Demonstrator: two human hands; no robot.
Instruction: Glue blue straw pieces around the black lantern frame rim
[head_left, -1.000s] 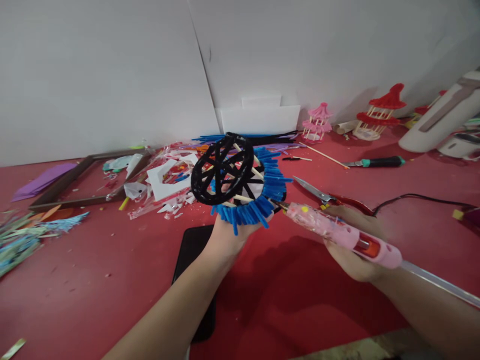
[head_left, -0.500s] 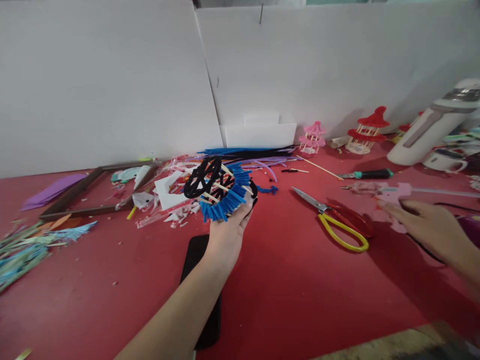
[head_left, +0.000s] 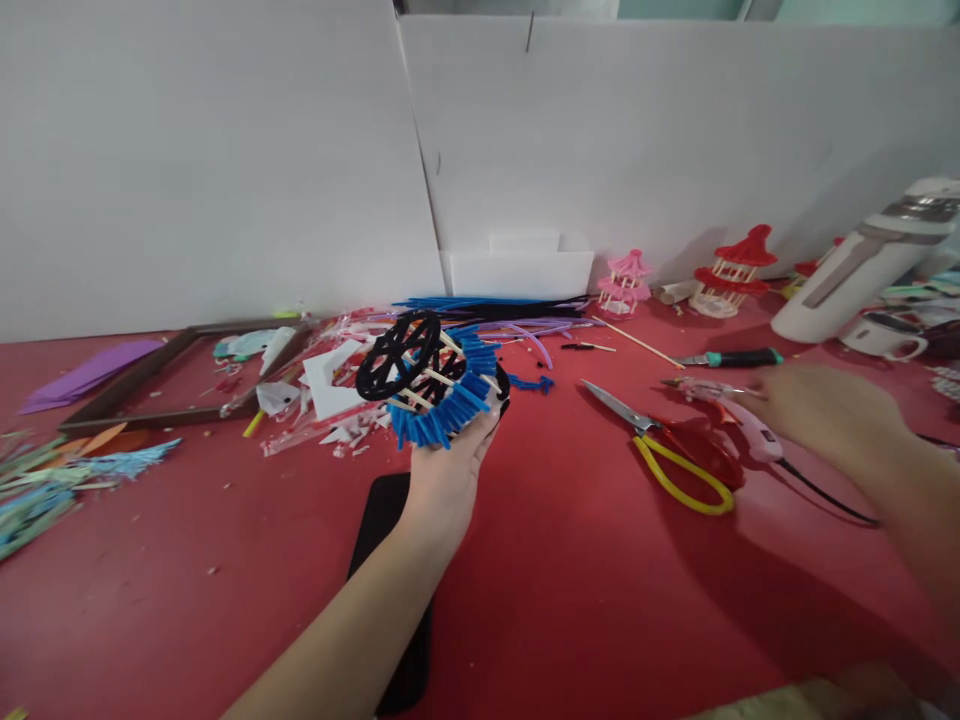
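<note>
My left hand (head_left: 446, 480) is closed under a round craft piece (head_left: 427, 385), holding it up above the red table (head_left: 585, 580). The piece has a black pipe-cleaner wheel, wooden sticks and a fringe of blue pipe-cleaner bits. My right hand (head_left: 825, 420) is out to the right, smeared by motion, at the rear end of a pink glue gun (head_left: 739, 415) that lies on the table. Whether those fingers grip the gun is unclear. Scissors (head_left: 675, 455) with red and yellow handles lie just left of the gun.
A black phone (head_left: 390, 560) lies under my left forearm. Blue and black pipe cleaners (head_left: 495, 305), plastic scraps, a wooden frame (head_left: 172, 375) and paper strips (head_left: 45, 480) crowd the back left. A green-handled knife (head_left: 739, 357), small pagoda models (head_left: 731, 270) and a white flask (head_left: 862, 265) stand at the back right.
A second ago my right hand held the glue gun's tip at the craft piece; it has since swung right and the gun now lies on the table. My left hand turned the piece slightly.
</note>
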